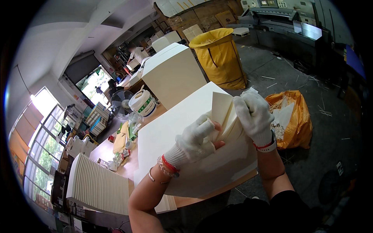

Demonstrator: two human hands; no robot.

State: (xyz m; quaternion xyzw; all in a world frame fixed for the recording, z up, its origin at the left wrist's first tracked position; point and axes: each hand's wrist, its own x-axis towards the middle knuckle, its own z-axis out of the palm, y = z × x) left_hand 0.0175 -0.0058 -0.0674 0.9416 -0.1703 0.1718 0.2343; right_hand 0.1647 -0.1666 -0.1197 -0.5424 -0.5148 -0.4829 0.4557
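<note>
A big stack of cream paper sheets (171,116) lies on the table in front of me. At its right-hand side, several sheets are lifted and bent up, and one pale corner (220,106) stands above the rest. My left hand (194,139), in a white knitted glove with bare fingertips showing, pinches the lower left part of the lifted sheets. My right hand (254,116), also gloved, is closed in a fist around their right edge. What lies inside its fingers is partly hidden. Bracelets circle my left wrist, and a watch band my right.
A ridged stack of paper (99,184) stands at the left. Behind are a taller paper stack (175,73), a white bucket (142,103) and a fan (121,103). Right of the table stand a yellow sack (217,58) and an orange bag of paper strips (301,124). People work far back.
</note>
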